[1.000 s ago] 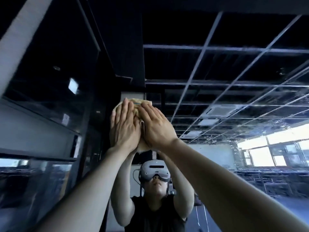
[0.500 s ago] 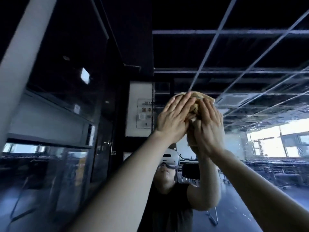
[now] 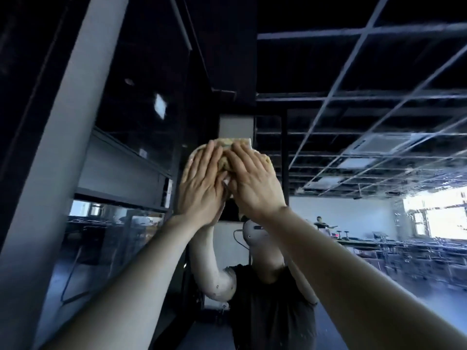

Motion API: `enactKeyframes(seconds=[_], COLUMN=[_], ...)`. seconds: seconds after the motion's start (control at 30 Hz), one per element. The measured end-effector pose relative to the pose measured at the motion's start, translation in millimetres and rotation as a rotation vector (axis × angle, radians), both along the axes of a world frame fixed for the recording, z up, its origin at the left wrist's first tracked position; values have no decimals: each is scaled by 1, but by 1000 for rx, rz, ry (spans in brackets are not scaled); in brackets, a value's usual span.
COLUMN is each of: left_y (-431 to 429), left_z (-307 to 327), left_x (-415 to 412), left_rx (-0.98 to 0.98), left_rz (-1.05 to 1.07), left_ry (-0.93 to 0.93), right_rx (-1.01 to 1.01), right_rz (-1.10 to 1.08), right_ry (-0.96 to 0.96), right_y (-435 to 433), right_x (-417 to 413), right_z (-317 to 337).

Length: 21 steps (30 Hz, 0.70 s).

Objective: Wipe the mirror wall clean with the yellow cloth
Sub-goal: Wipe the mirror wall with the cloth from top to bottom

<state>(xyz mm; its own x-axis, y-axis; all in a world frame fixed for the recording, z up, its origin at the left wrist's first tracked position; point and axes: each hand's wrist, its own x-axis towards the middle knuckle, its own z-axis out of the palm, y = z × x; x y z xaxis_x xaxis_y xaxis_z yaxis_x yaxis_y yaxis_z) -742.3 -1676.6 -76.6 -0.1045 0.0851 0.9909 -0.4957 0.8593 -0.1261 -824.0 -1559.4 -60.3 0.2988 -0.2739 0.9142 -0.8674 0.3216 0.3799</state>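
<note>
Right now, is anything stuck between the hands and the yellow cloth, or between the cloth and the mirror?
Nothing visible is in the way. The left hand and right hand lie flat on the yellow cloth, fingers straight, pressing it against the mirror. Where cloth meets glass is hidden behind the hands.

Both bare arms reach upward, the left forearm (image 3: 131, 274) rising from 7 o'clock and the right forearm (image 3: 341, 261) from 4 o'clock. The left hand (image 3: 202, 185) and right hand (image 3: 255, 184) meet side by side at centre, fingers straight, palms pressed flat forward.
</note>
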Motion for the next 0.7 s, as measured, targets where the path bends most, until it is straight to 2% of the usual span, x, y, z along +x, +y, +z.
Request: enactKeyframes(seconds=[0.17, 0.27, 0.33, 0.53, 0.63, 0.7], left_y=[3, 28, 51, 150, 163, 158], left_z=[-85, -89, -75, -43, -31, -4], left_x=[-10, -34, -54, -118, -127, -124], left_rx=[56, 178, 206, -20, -156, -250], left_rz=[36, -39, -65, -129, -118, -40], left_ry=[23, 128, 135, -75, -183, -216], right_rx=[119, 172, 146, -56, -45, 10], right_rz=[-30, -61, -76, -98, -34, -40], right_ry=[155, 200, 169, 18, -111, -173], right_y=[15, 30, 50, 150, 174, 180], right_x=[-8, -25, -41, -122, -133, -134], right_z=[-65, -62, -53, -58, -63, -42])
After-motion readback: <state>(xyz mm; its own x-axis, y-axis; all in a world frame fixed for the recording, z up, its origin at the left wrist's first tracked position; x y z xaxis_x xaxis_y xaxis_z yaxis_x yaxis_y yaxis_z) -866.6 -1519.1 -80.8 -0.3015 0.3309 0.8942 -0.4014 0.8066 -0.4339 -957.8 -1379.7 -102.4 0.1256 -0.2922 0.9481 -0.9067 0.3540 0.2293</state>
